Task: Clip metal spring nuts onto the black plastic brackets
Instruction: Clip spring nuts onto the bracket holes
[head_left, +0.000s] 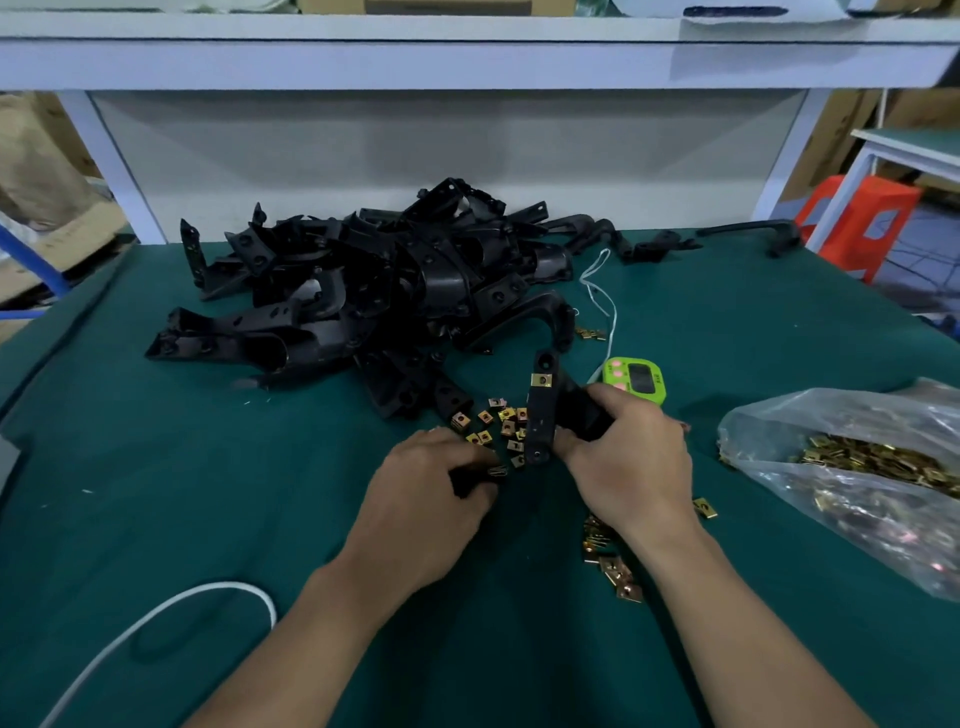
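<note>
- A black plastic bracket (540, 415) stood nearly upright just above the table (208, 493), with one gold clipped nut (543, 380) seated near its upper end.
- The right hand (628, 457) gripped this bracket from the right side, fingers curled around its thicker dark part.
- The left hand (431, 493) lay just left of the bracket's lower end, fingers curled, pinching a spring nut (497, 470) at the fingertips together with a dark piece too hidden to identify.
- Loose nuts (493, 421) lay scattered on the green table between the hands and the pile, and more nuts (613, 561) lay beside the right wrist.
- A pile of brackets (363, 291) filled the table behind.
- A green timer (636, 379) sat just behind the right hand.
- A clear plastic bag (779, 415) of nuts lay at the right.
- A white cable (156, 618) curved across the near left.
</note>
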